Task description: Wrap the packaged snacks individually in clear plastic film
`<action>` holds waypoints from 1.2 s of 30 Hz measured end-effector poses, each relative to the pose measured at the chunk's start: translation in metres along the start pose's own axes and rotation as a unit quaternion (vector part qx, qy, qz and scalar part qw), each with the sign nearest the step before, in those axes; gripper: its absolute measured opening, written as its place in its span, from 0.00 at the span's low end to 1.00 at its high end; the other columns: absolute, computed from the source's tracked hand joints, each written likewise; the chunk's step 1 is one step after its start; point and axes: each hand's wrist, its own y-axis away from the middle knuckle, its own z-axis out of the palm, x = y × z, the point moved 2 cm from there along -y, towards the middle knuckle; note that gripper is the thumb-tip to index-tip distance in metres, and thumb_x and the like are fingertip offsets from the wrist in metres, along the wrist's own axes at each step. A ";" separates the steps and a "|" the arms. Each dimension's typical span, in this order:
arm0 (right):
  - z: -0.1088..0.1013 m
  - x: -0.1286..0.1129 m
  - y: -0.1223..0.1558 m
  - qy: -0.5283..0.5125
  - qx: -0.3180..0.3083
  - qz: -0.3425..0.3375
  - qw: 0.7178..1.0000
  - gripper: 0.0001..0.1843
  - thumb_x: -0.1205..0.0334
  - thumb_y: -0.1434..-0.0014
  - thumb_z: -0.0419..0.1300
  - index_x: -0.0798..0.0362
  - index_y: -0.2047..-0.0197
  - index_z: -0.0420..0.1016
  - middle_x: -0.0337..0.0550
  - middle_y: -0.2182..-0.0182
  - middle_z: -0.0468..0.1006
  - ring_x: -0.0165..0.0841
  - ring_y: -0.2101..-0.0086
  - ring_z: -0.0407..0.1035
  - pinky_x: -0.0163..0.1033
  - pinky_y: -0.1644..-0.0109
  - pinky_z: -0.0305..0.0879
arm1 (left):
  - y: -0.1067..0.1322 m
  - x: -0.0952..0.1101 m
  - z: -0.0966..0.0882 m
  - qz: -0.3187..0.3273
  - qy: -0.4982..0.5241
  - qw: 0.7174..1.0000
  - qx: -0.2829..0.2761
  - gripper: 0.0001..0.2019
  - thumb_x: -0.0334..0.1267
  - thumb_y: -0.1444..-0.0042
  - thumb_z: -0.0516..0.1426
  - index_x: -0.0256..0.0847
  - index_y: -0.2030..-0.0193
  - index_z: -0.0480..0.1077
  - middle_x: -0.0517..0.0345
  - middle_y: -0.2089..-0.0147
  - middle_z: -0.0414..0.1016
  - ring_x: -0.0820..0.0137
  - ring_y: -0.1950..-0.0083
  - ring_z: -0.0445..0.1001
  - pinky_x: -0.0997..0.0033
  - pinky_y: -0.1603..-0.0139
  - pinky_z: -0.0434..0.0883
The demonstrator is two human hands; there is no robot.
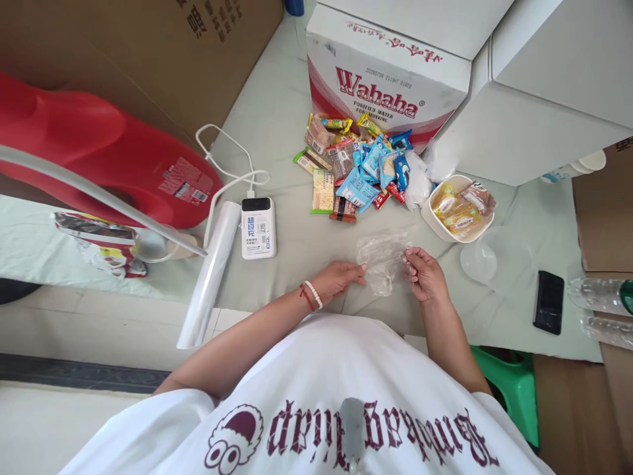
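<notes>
Between my hands a crumpled clear plastic bag point(382, 260) is held just above the table, near its front edge. My left hand point(341, 277) pinches the bag's left side, with a white bead bracelet and a red cord at the wrist. The fingers of my right hand point(422, 270) are closed on its right side. Beyond the bag lies a pile of small wrapped snacks point(356, 165), in blue, red, yellow and brown packets. Right of the pile, a white tub point(430, 214) holds several yellow and brown wrapped snacks.
A Wahaba water carton point(386, 79) stands behind the snacks. To the left are a power bank point(258, 231) with a white cable, a plastic film roll point(210, 277) and a large red container point(123, 158). A phone point(548, 302), a translucent lid point(479, 260) and bottles point(601, 297) lie right.
</notes>
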 end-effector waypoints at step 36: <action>0.017 -0.008 0.059 0.395 -0.056 -0.280 0.873 0.10 0.52 0.41 0.69 0.45 0.57 0.81 0.41 0.62 0.78 0.32 0.70 0.66 0.39 0.63 0.65 | -0.020 -0.005 0.019 0.079 0.127 0.989 -0.002 0.31 0.53 0.68 0.77 0.40 0.76 0.61 0.69 0.81 0.61 0.85 0.82 0.49 0.75 0.80 0.41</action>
